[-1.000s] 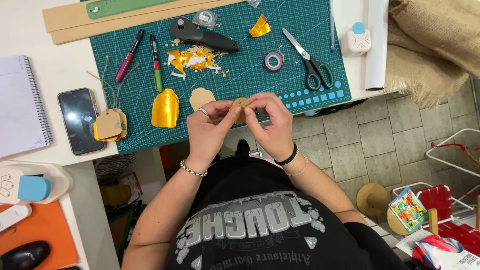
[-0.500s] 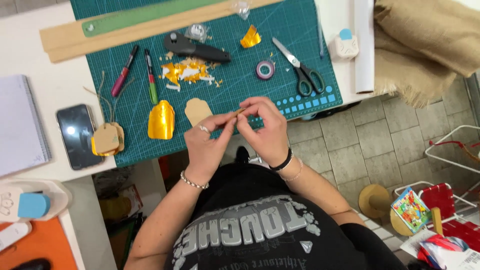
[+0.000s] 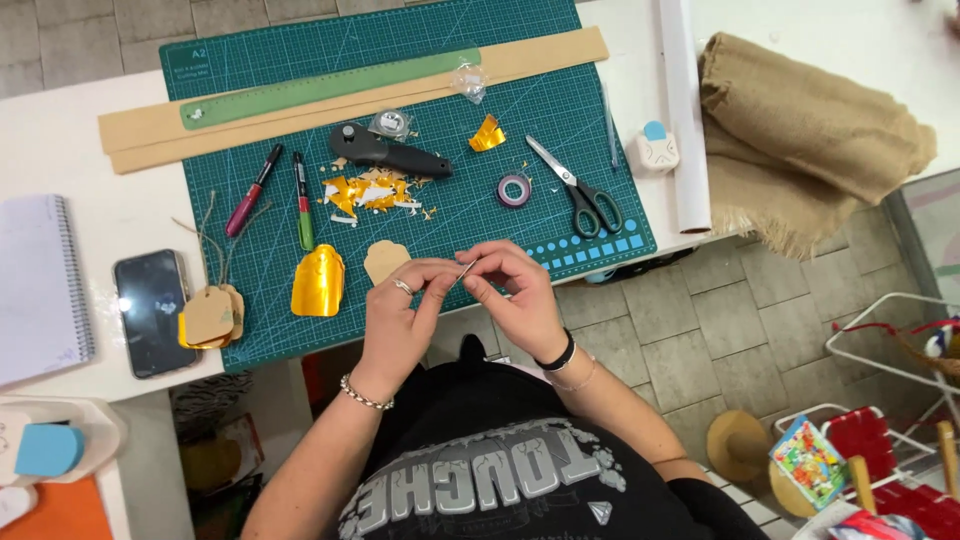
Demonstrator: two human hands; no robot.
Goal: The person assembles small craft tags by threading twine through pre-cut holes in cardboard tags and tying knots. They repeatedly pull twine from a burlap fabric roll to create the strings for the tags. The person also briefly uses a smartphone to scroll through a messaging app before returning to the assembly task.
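My left hand (image 3: 400,315) and my right hand (image 3: 515,295) meet over the near edge of the green cutting mat (image 3: 420,215). Together they pinch a small thin piece (image 3: 465,272), seen edge-on between the fingertips. A tan paper tag (image 3: 383,259) lies just beyond my left hand. To its left rests a gold foil tag (image 3: 319,282). Gold and white scraps (image 3: 370,192) sit mid-mat.
On the mat: black rotary cutter (image 3: 388,152), scissors (image 3: 580,190), small tape roll (image 3: 514,189), two pens (image 3: 300,195), green ruler (image 3: 330,87) on cardboard strips. Stringed tags (image 3: 212,315), phone (image 3: 152,310) and notebook (image 3: 40,285) lie left. Burlap (image 3: 800,130) and paper roll (image 3: 682,110) lie right.
The view has shifted so the mat sits lower and more of its far side shows. Both hands stay together at the mat's near edge, still working the small piece.
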